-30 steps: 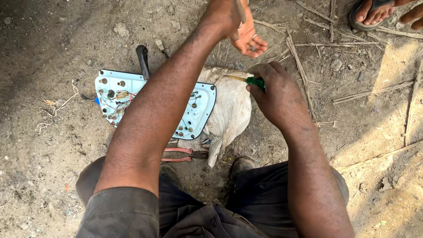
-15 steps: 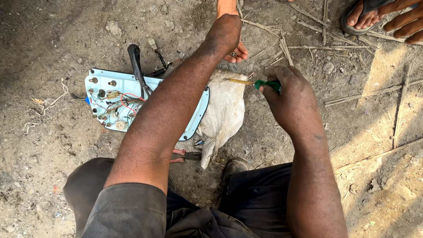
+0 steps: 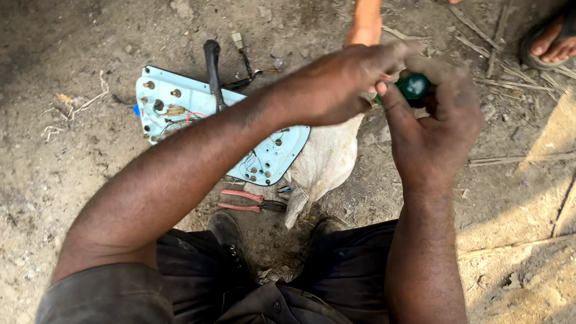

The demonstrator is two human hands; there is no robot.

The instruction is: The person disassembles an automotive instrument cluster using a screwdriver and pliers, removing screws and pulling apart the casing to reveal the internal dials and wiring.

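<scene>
My right hand [image 3: 433,120] is wrapped around a green-handled tool [image 3: 414,86], held up in front of me. My left hand [image 3: 339,84] reaches across and pinches the same tool beside the handle, so the fingers of both hands touch. The tool's shaft is hidden behind my left hand. Below my hands a light blue panel [image 3: 186,96] with wires and small terminals lies on the dirt, partly on a white cloth [image 3: 327,165].
Red-handled pliers [image 3: 243,201] lie on the ground near my knees. A black handle [image 3: 212,63] rests across the panel's top. Another person's forearm [image 3: 364,21] reaches in at the top, and a sandalled foot [image 3: 549,39] stands at the top right. Dry sticks [image 3: 510,159] litter the dirt.
My left hand has pulled back from the other person's hand and joined my right hand on the green-handled tool. Both hands have risen closer to the camera.
</scene>
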